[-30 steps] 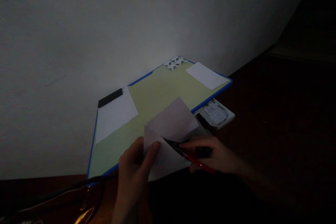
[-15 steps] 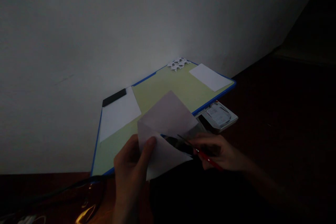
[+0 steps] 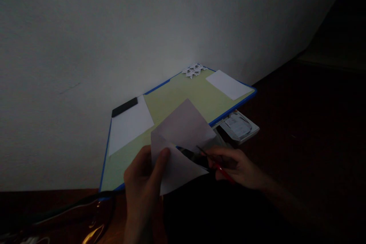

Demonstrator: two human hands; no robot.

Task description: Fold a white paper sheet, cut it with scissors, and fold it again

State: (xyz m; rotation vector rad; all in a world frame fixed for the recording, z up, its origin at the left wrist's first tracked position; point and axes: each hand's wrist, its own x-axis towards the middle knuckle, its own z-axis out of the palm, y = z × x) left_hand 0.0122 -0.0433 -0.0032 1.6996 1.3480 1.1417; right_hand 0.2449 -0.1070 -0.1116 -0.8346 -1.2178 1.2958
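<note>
My left hand (image 3: 143, 177) pinches the left edge of a folded sheet of white paper (image 3: 183, 129), thumb on its front, and holds it up above the near edge of a green cutting mat (image 3: 177, 99) with a blue border. My right hand (image 3: 237, 166) is closed on red-handled scissors (image 3: 220, 167). Their dark blades reach into the gap of a cut running in from the paper's right side. The scene is very dim.
On the mat lie a white sheet (image 3: 128, 124) at the left with a black bar (image 3: 124, 106) behind it, a small white sheet (image 3: 228, 84) at the far right, and a cluster of paper cut-outs (image 3: 195, 70). A grey device (image 3: 238, 126) sits by the mat's right edge. The wall stands close behind.
The paper has been raised and shifted a little left, and my right hand with the scissors has worked further into the cut. The view has drifted slightly.
</note>
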